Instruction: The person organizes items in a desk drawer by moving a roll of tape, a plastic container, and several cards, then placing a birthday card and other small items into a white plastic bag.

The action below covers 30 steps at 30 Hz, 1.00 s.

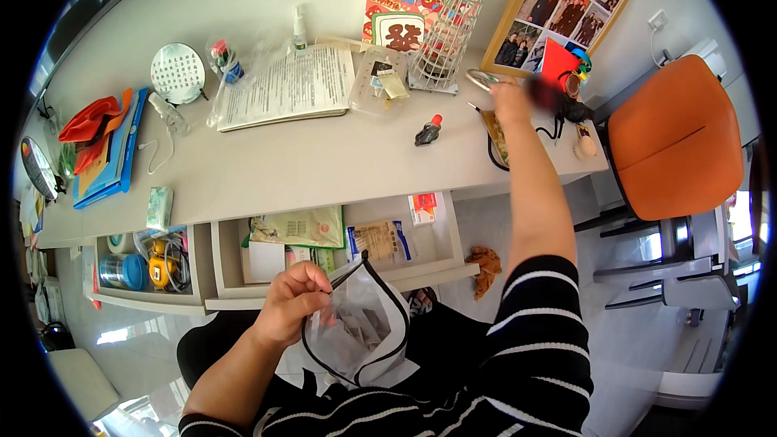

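My left hand [296,301] pinches the rim of a translucent white zip pouch [366,307] with black edging. The pouch gapes over my lap, and loose pale pieces show inside it. My right hand [510,103] reaches to the far right of the desk, its fingers curled and partly hidden. A pale, shiny loop [481,78] sits right at its fingertips. What those fingers close on is unclear. Just below the hand lies a small yellowish pouch [492,131] with a dark cord.
Two drawers stand open: one holds packets [301,226], the other a yellow tape measure [164,269]. On the desk [324,170] are an open book [291,85], a red-capped bottle [429,130], a wire rack [449,32] and blue folders [113,158]. An orange chair [676,142] stands right.
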Each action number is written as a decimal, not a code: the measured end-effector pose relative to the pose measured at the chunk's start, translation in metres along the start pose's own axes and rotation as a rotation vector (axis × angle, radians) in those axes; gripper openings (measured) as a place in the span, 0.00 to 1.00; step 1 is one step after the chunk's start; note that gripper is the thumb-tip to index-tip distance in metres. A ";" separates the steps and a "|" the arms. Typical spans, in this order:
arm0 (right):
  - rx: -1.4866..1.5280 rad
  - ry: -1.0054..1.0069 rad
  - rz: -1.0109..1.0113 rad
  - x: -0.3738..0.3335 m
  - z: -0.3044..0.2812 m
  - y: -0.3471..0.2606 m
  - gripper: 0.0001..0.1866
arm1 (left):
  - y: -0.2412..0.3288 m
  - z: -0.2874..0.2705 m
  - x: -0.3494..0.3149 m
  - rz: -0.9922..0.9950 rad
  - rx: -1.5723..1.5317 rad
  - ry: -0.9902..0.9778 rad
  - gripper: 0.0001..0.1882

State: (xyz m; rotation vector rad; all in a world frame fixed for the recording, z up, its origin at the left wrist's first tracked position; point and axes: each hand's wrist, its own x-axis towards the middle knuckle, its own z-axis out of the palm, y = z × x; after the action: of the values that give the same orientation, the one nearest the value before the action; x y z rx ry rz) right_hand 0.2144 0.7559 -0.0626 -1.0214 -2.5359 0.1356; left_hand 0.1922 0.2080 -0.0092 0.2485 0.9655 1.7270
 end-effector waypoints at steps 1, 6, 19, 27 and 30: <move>0.053 0.028 -0.065 -0.012 -0.015 -0.004 0.11 | 0.000 0.002 0.000 -0.007 -0.002 -0.006 0.06; 1.105 -0.270 0.151 -0.124 -0.131 -0.082 0.10 | -0.007 0.008 -0.006 0.044 0.028 -0.031 0.05; 1.046 -1.289 0.487 -0.360 -0.155 -0.205 0.20 | -0.020 0.024 -0.031 0.164 0.074 -0.064 0.05; 0.470 -1.452 -0.287 -0.316 -0.155 -0.241 0.16 | -0.001 0.021 -0.027 0.097 0.100 -0.063 0.05; 0.297 -1.387 -0.536 -0.265 -0.166 -0.261 0.16 | 0.004 0.014 -0.028 0.023 0.157 0.087 0.05</move>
State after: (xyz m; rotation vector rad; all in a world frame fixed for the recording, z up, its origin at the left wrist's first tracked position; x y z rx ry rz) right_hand 0.2858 0.3750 0.0628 0.0531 -3.6203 1.4135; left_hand 0.2080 0.1902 0.0109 0.2897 1.1685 1.6964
